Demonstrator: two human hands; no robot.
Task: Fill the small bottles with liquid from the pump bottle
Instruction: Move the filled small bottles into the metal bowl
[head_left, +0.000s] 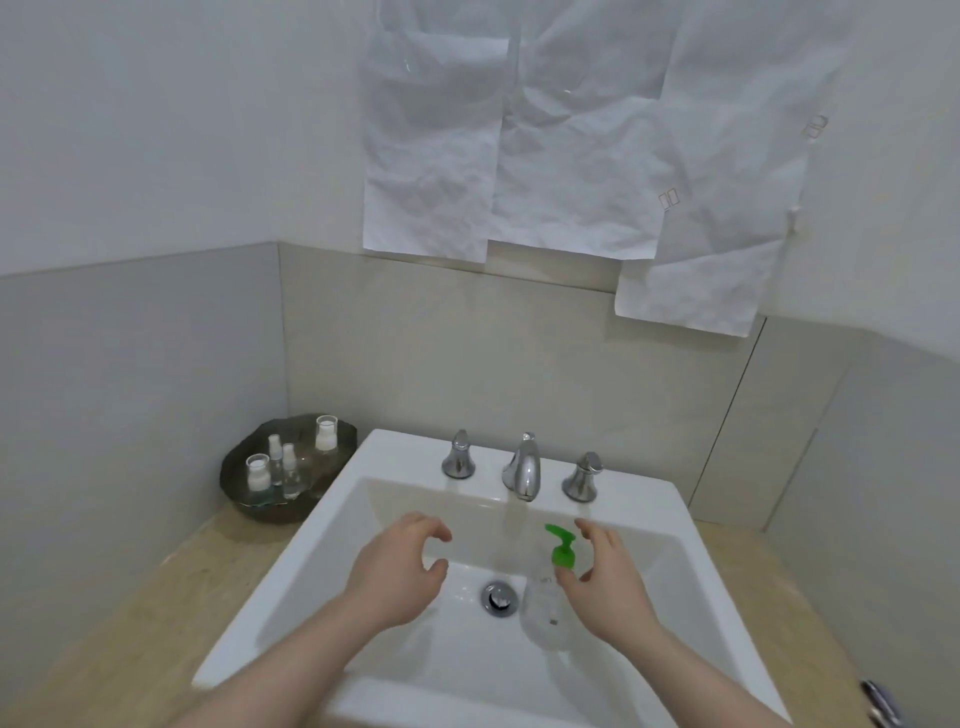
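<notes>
A clear pump bottle with a green pump head stands in the white sink, right of the drain. My right hand hovers just right of the pump, fingers and thumb curved around it with a gap; whether the thumb touches the neck is unclear. My left hand hangs over the left of the basin, fingers loosely curled, holding nothing. Several small clear bottles with white tops stand in a dark dish in the left corner of the counter.
A chrome tap with two handles sits at the back of the sink. The drain is in the basin's middle. Beige counter surrounds the sink. Crumpled white paper covers the wall above.
</notes>
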